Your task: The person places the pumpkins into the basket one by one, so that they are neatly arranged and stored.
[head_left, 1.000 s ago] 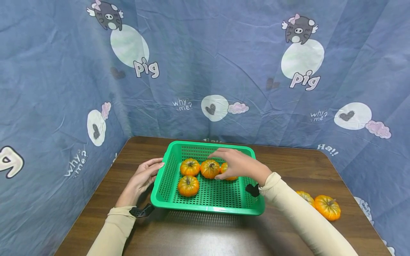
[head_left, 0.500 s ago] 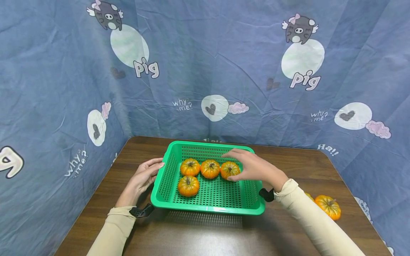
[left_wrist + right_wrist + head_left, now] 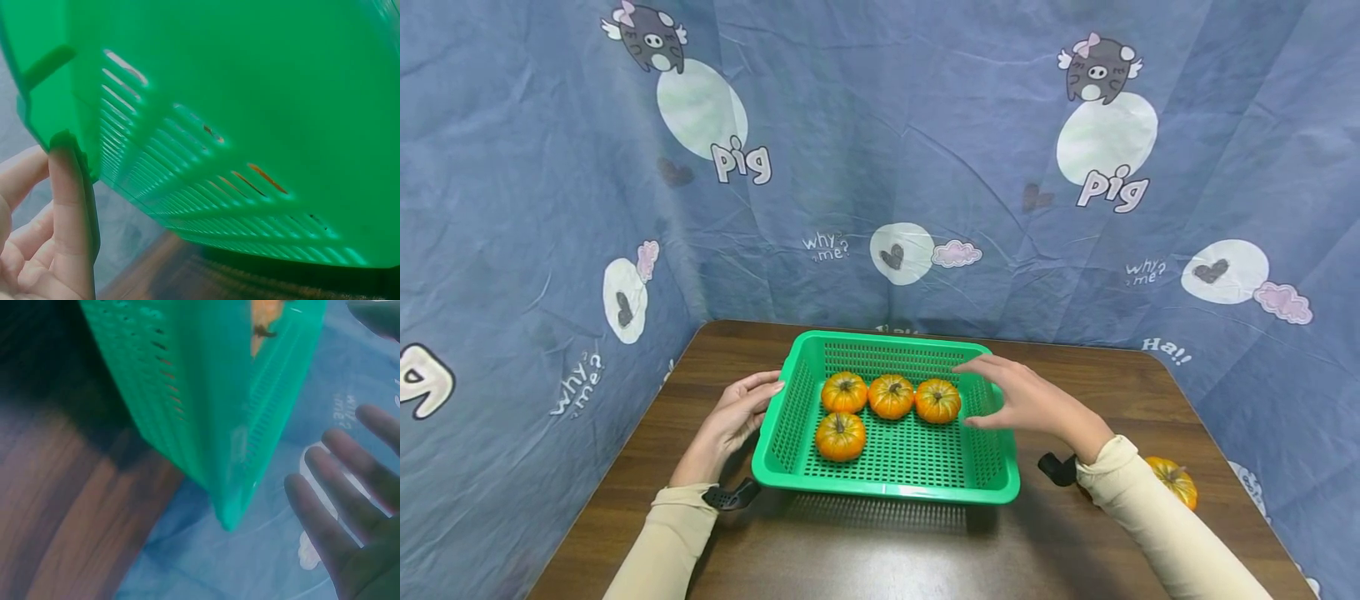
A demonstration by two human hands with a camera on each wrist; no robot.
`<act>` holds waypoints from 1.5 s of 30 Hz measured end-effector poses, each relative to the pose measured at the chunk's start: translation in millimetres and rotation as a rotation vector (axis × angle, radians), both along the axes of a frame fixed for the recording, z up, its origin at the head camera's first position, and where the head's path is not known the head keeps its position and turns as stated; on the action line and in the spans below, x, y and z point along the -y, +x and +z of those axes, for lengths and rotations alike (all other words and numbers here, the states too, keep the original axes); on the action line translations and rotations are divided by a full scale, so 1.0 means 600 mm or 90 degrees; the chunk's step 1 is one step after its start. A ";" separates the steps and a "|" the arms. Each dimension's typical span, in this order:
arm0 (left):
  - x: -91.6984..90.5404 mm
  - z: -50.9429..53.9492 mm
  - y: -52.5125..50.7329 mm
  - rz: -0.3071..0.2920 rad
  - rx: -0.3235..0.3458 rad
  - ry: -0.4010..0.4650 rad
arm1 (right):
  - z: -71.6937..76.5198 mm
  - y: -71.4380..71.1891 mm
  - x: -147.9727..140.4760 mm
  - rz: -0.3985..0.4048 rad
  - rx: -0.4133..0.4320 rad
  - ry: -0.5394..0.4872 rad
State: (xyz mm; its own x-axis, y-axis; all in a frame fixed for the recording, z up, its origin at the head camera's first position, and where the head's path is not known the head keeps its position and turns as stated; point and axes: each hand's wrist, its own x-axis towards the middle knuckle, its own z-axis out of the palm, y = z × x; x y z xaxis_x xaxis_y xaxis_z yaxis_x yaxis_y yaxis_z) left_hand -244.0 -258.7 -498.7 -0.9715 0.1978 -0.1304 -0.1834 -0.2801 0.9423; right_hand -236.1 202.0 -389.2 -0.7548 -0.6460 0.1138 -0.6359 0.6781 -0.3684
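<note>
A green plastic basket with slotted walls stands on the table. Inside, three small orange pumpkins make a row: a left one, a middle one and a right one. Another pumpkin lies in front of the left one. My left hand pinches the basket's left rim, its thumb over the edge in the left wrist view. Over the basket's right side, my right hand holds nothing. In the right wrist view its fingers are spread, apart from the basket's wall.
At the right of the brown wooden table lies another pumpkin, partly behind the right sleeve. A blue printed cloth hangs behind and beside the table.
My right hand has moved rightward, from above the right pumpkin to the basket's right rim, uncovering that pumpkin. Its sleeve now hides more of the table pumpkins. My left hand stays put.
</note>
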 end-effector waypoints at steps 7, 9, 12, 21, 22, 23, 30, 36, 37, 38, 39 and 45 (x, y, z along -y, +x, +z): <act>0.002 -0.004 -0.001 -0.001 -0.001 -0.011 | -0.011 0.014 -0.026 -0.007 -0.014 0.002; 0.002 -0.004 -0.001 -0.003 -0.002 -0.011 | -0.015 0.017 -0.035 -0.015 -0.015 0.001; 0.002 -0.004 0.000 -0.005 -0.005 -0.008 | -0.021 0.021 -0.052 -0.026 -0.019 -0.013; 0.003 -0.005 0.000 -0.003 -0.005 0.000 | -0.026 0.033 -0.101 -0.065 -0.011 -0.047; 0.003 -0.005 0.000 -0.006 -0.004 0.002 | -0.026 0.035 -0.107 -0.073 -0.009 -0.045; 0.004 -0.005 0.000 -0.008 -0.005 0.005 | -0.027 0.036 -0.113 -0.079 -0.010 -0.041; 0.004 -0.007 -0.002 -0.007 -0.005 0.005 | -0.033 0.045 -0.158 -0.112 -0.002 -0.024; 0.003 -0.007 -0.003 -0.004 -0.003 0.005 | -0.046 0.059 -0.186 -0.140 0.005 -0.001; 0.002 -0.007 -0.003 -0.004 -0.002 0.008 | -0.049 0.061 -0.189 -0.142 0.006 0.000; 0.002 -0.006 -0.003 -0.005 -0.001 0.010 | -0.051 0.062 -0.193 -0.141 0.004 -0.001; 0.002 -0.005 -0.002 -0.006 0.001 0.012 | -0.053 0.064 -0.197 -0.142 0.002 -0.001; 0.002 -0.004 -0.002 -0.007 0.007 0.014 | -0.065 0.075 -0.222 -0.148 0.019 -0.005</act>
State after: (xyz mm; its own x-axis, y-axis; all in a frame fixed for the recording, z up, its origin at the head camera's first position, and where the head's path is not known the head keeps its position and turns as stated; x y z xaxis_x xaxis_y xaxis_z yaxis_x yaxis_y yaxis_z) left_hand -245.0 -259.7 -500.8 -0.9677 0.2114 -0.1372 -0.1975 -0.2979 0.9340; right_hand -191.3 335.0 -427.9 -0.8864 -0.4535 0.0928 -0.4514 0.8023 -0.3906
